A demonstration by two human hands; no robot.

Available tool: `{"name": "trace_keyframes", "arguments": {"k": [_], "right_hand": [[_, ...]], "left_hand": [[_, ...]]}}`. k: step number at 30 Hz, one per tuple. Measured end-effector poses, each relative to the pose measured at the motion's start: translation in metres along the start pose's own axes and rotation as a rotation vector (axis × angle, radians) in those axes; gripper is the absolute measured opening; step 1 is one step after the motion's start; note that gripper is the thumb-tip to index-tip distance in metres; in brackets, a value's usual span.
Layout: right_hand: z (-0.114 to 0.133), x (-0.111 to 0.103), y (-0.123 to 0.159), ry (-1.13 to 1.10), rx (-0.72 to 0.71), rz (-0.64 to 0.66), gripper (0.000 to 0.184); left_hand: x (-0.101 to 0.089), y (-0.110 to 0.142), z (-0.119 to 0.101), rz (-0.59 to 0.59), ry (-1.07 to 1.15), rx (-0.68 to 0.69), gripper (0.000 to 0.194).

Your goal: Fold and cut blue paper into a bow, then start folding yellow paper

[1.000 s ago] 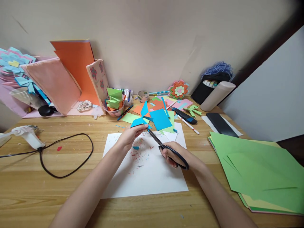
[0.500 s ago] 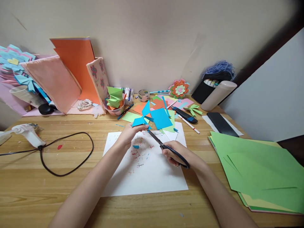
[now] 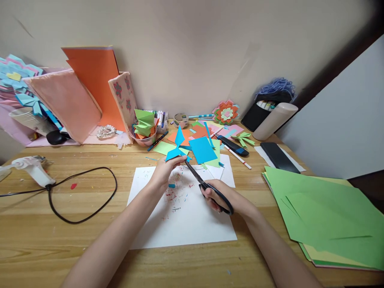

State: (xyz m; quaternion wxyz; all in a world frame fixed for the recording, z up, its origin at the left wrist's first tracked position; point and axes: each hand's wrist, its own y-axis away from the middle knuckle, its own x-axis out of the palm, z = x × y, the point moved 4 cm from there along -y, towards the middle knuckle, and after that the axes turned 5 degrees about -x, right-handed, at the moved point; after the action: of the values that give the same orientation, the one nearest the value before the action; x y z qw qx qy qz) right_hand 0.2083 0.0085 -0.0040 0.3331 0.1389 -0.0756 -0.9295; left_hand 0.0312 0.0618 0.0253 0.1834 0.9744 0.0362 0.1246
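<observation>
My left hand (image 3: 164, 172) is closed on a folded piece of blue paper (image 3: 174, 153), pinched between thumb and fingers above the top of a white sheet (image 3: 192, 228). In my right hand (image 3: 220, 196) is a pair of scissors (image 3: 195, 174) with black handles, fingers wrapped through the loops. Its blades point up and left, and their tips meet the blue paper beside my left thumb. Whether the blades are fully closed I cannot tell. A blue paper square (image 3: 203, 150) lies just behind the blades. Marks and a small blue scrap (image 3: 171, 185) show on the white sheet.
Green paper sheets (image 3: 324, 216) are stacked at right, near a black phone (image 3: 279, 157). A utility knife (image 3: 232, 145) lies among coloured scraps behind my hands. At left rest a white glue gun (image 3: 34, 170) and its looped cord. A cup of paper scraps (image 3: 145, 138) stands behind.
The scissors and my right hand have shifted slightly left. The upright part of the blue paper has turned and looks narrower. My left hand keeps its pinch.
</observation>
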Motion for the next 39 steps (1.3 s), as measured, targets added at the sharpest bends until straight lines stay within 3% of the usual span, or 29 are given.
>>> {"name": "trace_keyframes", "arguments": {"k": [6,23,39], "right_hand": [[0.0005,0.0022,0.0009,0.002,-0.071,0.046,0.066],[0.0003,-0.0027,-0.0009,0.098,0.040,-0.053,0.039],[0.0052,-0.0039,0.0025,0.118,0.040,-0.046,0.039]], "left_hand": [[-0.0018,-0.0005,0.0032,-0.063,0.055,-0.038,0.018],[0.0027,0.0086,0.0033,-0.101,0.015,-0.016,0.013],[0.0022,0.0075,0.0014,-0.105,0.038,-0.013,0.012]]}}
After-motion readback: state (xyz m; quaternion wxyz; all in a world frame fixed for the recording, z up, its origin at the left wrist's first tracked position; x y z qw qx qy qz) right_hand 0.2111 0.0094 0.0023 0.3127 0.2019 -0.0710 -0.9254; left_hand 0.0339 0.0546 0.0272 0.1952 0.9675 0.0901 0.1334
